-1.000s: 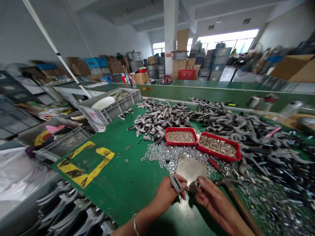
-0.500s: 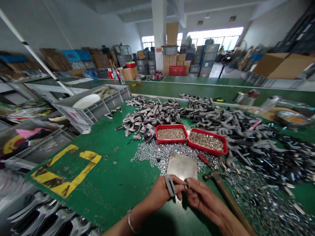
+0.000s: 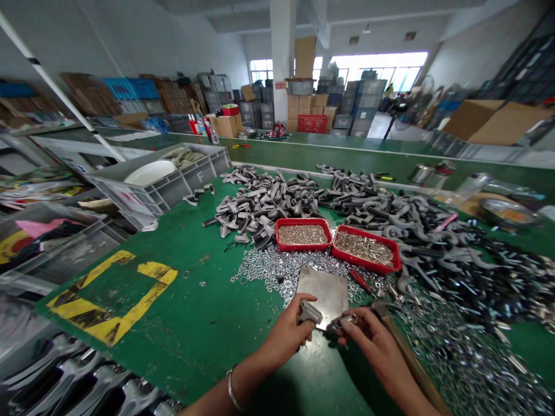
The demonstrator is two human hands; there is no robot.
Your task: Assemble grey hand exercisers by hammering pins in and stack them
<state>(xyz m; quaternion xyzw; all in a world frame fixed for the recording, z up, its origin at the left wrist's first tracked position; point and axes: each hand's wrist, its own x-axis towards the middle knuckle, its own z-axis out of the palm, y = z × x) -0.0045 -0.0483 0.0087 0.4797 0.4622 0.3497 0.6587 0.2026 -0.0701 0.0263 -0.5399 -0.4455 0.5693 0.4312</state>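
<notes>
My left hand is closed on a grey metal casting, held between thumb and fingers. My right hand pinches a small dark metal piece with a ribbed, spring-like silver part; its exact kind is unclear. Both hands are above the near edge of a flat steel plate, with a small gap between the held parts. A wooden-handled hammer lies beside my right hand, partly covered by it. Small nuts and rings are scattered behind the plate.
Two red trays of small metal pieces stand beyond the plate. Heaps of grey castings lie behind them. A red-handled tool, loose rings and dark bolts are at right. A grey crate stands at left.
My hands have moved apart from touching each other. The grey casting has turned in my left hand, and a dark piece with a ribbed silver part now shows in my right hand.
</notes>
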